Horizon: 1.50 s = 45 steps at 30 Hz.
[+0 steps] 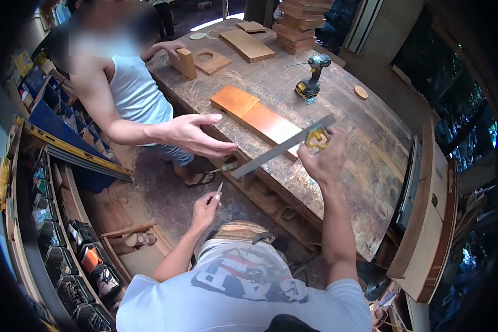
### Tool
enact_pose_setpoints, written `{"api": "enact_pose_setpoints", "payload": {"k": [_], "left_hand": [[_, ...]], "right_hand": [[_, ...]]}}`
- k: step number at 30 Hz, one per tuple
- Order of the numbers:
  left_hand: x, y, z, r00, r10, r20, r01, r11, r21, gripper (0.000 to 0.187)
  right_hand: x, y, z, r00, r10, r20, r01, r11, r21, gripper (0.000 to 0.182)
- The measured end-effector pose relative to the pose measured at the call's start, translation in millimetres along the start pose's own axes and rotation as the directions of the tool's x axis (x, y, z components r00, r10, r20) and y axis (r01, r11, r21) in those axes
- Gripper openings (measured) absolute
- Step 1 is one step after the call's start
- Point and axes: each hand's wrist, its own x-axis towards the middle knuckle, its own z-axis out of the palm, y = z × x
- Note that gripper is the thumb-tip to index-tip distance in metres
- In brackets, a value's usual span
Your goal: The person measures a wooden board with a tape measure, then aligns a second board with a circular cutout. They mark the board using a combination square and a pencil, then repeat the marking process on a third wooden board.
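Observation:
My right hand [327, 160] grips a combination square [282, 148] by its yellow head, over the near edge of the workbench. Its steel blade slants down to the left. In my left hand [206, 210], closed and lower, is a thin pencil [220, 188] pointing up, in front of my body. Beneath the square's blade, an orange-brown wooden board [263, 119] lies along the bench edge. Another person's open hand [196, 134] reaches toward the blade without touching it. That person's other hand [170, 50] rests on a wooden block [183, 63].
On the workbench [348, 193] stands a cordless drill [311, 80]. A round wooden disc [361, 92], a board with a hole [212, 62], a flat board [247, 45] and a stack of wood pieces [300, 25] lie beyond. Bins of hardware [61, 260] line the left.

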Motion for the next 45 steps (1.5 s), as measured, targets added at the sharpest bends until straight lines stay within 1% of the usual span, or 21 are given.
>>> {"api": "enact_pose_setpoints", "payload": {"k": [2,3,4,9,13,16,17,20,24,27,29,31,32,34,36,39,40,41,42,43,45], "left_hand": [[-0.6,-7.0,-25.5,0.998,-0.046,-0.036,0.046,0.999,0.006,0.03],[-2.1,-8.3,-34.1,0.996,0.029,-0.083,-0.022,0.997,0.078,0.029],[-3.1,-15.6,-41.3,0.997,0.006,-0.082,0.002,0.995,0.099,0.028],[-1.5,-37.9,-61.5,0.99,-0.062,-0.13,0.079,0.988,0.133,0.028],[12.1,-27.2,-52.8,0.984,-0.027,-0.178,0.05,0.991,0.124,0.029],[30.8,-10.1,-37.0,0.976,0.0,-0.216,0.03,0.99,0.137,0.031],[38.9,-5.0,-32.2,0.979,-0.004,-0.206,0.034,0.989,0.143,0.031],[60.7,16.9,-12.6,0.98,-0.001,-0.198,0.028,0.991,0.133,0.034],[91.0,48.9,8.9,0.978,0.003,-0.207,0.019,0.994,0.106,0.035],[111.0,57.9,15.8,0.974,-0.011,-0.226,0.026,0.998,0.065,0.036],[125.5,74.8,16.3,0.976,-0.073,-0.207,0.068,0.997,-0.03,0.038],[139.3,87.1,13.7,0.973,-0.19,-0.134,0.164,0.968,-0.188,0.04],[149.9,87.5,17.1,0.978,-0.182,-0.105,0.15,0.955,-0.258,0.041],[168.6,88.8,20.8,0.985,-0.164,-0.054,0.13,0.91,-0.394,0.043],[191.8,94.7,35.6,1.0,-0.016,-0.005,0.013,0.936,-0.351,0.044],[217.3,112.7,61.3,0.98,0.136,0.144,-0.088,0.95,-0.3,0.042],[226.2,114.2,70.2,0.961,0.193,0.198,-0.13,0.948,-0.292,0.041],[227.9,125.6,75.6,0.935,0.082,0.346,0.097,0.878,-0.469,0.038],[226.1,155.0,68.5,0.902,-0.041,0.43,0.203,0.919,-0.339,0.037],[229.9,152.5,70.8,0.889,0.002,0.457,0.143,0.949,-0.281,0.038],[241.0,140.9,69.3,0.881,0.138,0.452,-0.053,0.979,-0.194,0.038]], "right_hand": [[34.6,-35.0,32.6,0.999,-0.05,0.019,0.048,0.997,0.058,0.069],[46.5,-49.3,45.1,0.998,-0.061,0.016,0.059,0.995,0.079,0.069],[57.0,-60.9,56.3,0.997,-0.075,0.016,0.073,0.992,0.101,0.068],[90.0,-74.7,103.9,0.99,-0.142,0.027,0.134,0.974,0.182,0.067],[116.0,-78.8,146.4,0.981,-0.19,-0.022,0.191,0.956,0.224,0.067],[136.2,-82.9,188.9,0.975,-0.22,0.02,0.204,0.932,0.3,0.065],[140.0,-82.6,196.9,0.972,-0.188,0.141,0.125,0.922,0.365,0.065],[150.7,-74.9,222.7,0.945,-0.318,0.075,0.27,0.888,0.373,0.069],[113.5,-51.5,231.6,0.954,-0.264,0.144,0.136,0.805,0.578,0.064],[37.7,-29.6,228.6,0.93,-0.167,0.327,-0.105,0.732,0.673,0.053],[-17.4,-16.3,221.2,0.887,-0.066,0.457,-0.298,0.675,0.675,0.045],[-68.2,-2.3,210.5,0.793,0.021,0.609,-0.433,0.723,0.539,0.042],[-84.7,0.1,201.7,0.715,0.084,0.694,-0.578,0.629,0.52,0.04],[-95.4,4.7,188.3,0.631,0.029,0.775,-0.636,0.592,0.495,0.037],[-80.7,3.0,177.1,0.501,-0.045,0.864,-0.728,0.519,0.449,0.031],[-58.3,-1.6,184.9,0.549,-0.078,0.832,-0.772,0.335,0.54,0.025],[-45.5,-3.7,185.9,0.502,-0.049,0.864,-0.8,0.355,0.484,0.024],[-29.8,-4.8,185.2,0.453,-0.016,0.891,-0.826,0.368,0.427,0.023],[-21.0,-7.5,186.4,0.407,0.018,0.913,-0.849,0.377,0.371,0.023],[-25.3,-7.4,195.3,0.46,0.056,0.886,-0.863,0.263,0.431,0.022],[-29.4,-4.7,202.6,0.505,0.19,0.842,-0.811,0.437,0.388,0.024]]}}
